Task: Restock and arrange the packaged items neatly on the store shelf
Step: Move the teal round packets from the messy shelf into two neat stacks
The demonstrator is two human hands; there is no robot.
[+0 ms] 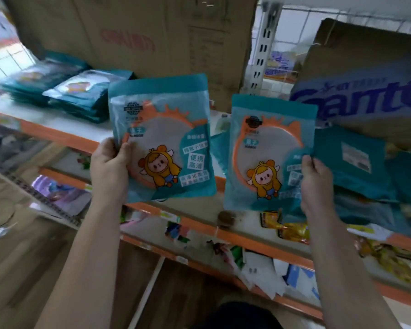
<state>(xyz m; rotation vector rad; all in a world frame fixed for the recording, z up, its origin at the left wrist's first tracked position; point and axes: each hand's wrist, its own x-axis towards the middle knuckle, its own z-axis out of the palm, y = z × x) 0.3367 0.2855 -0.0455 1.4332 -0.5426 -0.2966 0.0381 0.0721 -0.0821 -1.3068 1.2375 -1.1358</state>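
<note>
My left hand grips a teal mirror packet by its lower left edge and holds it upright in front of the white shelf. My right hand pinches a second teal mirror packet at its right edge, also face towards me. Both packets show an orange round mirror and a cartoon figure in yellow. Neat stacks of the same packets lie flat on the shelf at the left. At the right, loose packets lie face down in an untidy heap.
A tall cardboard box stands at the back of the shelf, and a blue-printed carton sits at the right. An upright slotted post divides the bays. Lower orange-edged shelves hold mixed small goods and yellow sachets.
</note>
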